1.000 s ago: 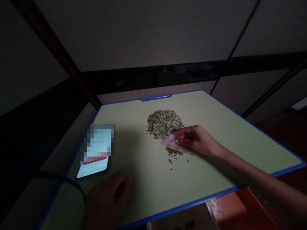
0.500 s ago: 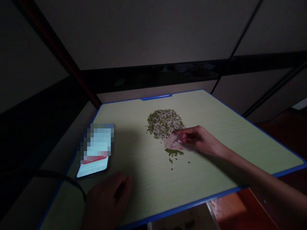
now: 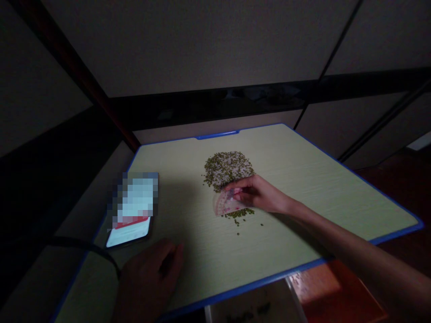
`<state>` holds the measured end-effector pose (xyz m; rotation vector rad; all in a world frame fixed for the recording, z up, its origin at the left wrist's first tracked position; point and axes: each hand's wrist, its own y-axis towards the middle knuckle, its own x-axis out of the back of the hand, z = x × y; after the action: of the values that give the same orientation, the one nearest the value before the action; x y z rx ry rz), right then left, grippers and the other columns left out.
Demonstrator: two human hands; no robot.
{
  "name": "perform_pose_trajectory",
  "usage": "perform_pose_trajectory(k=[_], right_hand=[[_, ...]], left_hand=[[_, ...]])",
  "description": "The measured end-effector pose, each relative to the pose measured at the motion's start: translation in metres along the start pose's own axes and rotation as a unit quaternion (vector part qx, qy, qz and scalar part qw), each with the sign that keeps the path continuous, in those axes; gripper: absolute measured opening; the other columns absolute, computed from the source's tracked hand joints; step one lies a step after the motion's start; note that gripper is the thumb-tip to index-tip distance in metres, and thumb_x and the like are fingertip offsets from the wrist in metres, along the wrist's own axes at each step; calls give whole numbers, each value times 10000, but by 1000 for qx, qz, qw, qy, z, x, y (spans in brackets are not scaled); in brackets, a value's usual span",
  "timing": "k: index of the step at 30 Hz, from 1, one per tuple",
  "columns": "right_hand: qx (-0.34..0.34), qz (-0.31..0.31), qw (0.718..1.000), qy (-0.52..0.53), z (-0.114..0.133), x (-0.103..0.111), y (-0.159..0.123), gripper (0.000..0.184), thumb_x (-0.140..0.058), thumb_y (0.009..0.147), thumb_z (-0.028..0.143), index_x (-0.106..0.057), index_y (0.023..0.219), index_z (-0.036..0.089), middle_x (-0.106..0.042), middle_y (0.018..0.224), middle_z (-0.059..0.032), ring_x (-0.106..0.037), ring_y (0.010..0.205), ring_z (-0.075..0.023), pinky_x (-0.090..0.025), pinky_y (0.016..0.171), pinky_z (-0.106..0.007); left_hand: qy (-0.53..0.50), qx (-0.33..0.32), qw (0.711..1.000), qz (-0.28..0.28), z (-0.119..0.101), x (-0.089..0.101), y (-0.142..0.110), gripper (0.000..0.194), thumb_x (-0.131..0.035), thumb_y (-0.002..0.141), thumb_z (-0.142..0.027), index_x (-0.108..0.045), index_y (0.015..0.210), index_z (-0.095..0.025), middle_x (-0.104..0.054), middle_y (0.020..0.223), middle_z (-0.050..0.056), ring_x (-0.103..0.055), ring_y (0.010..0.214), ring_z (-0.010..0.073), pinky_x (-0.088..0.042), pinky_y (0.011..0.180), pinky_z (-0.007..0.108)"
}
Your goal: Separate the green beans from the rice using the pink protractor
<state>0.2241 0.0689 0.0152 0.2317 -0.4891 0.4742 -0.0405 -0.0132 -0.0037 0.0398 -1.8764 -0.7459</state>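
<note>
My right hand pinches a clear protractor with pink markings, tilted over the table. Behind it lies a spread pile of small green beans mixed with pale grains. A smaller group of green beans sits just in front of the protractor, partly covered by it, with a few strays nearer me. At the near left, my left hand rests on the table in shadow, its fingers curled in and nothing visible in them.
A phone with a lit screen lies at the table's left, a dark cable near it. The pale tabletop has a blue rim. Below the front edge is a light tray with dark bits. A wall panel stands behind.
My right hand has moved left with the protractor, which now covers part of the small bean group. My left hand stays in place. The view has shifted slightly.
</note>
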Motion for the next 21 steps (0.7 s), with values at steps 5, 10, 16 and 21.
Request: perform_pose_trajectory(k=[5,10,16,21], right_hand=[[39,54,998,1,4,-3,0,288,-504,770,77,-681,996,100,-687,851,-62,-604,722,-143,-489,631,-257],[82,99,992,12,8,-7,-6,240,-525,794,97,-691,967,104,-690,904,-78,-619,789,-151,-502,700,-257],[78,161,984,28,15,-9,-11,255,-520,812,83,-671,1012,34,-666,786,-79,-597,685,-133,-497,635,-234],[84,202,975,46,21,-9,-12,247,-529,806,55,-686,995,78,-623,745,-35,-571,646,-109,-477,596,-204]], left_hand=[[-5,4,1000,6,-1,0,1,332,-422,843,-344,-482,547,-206,-473,452,-71,-461,397,58,-352,436,182],[-6,5,1000,3,0,-1,-1,327,-427,841,-349,-473,552,-205,-466,454,-73,-455,398,57,-344,442,185],[-9,0,1000,2,0,0,-1,331,-426,844,-357,-474,552,-208,-461,452,-74,-454,397,57,-343,435,180],[-5,-7,1000,0,0,0,0,309,-431,844,-335,-483,569,-205,-473,464,-73,-458,403,53,-345,440,176]])
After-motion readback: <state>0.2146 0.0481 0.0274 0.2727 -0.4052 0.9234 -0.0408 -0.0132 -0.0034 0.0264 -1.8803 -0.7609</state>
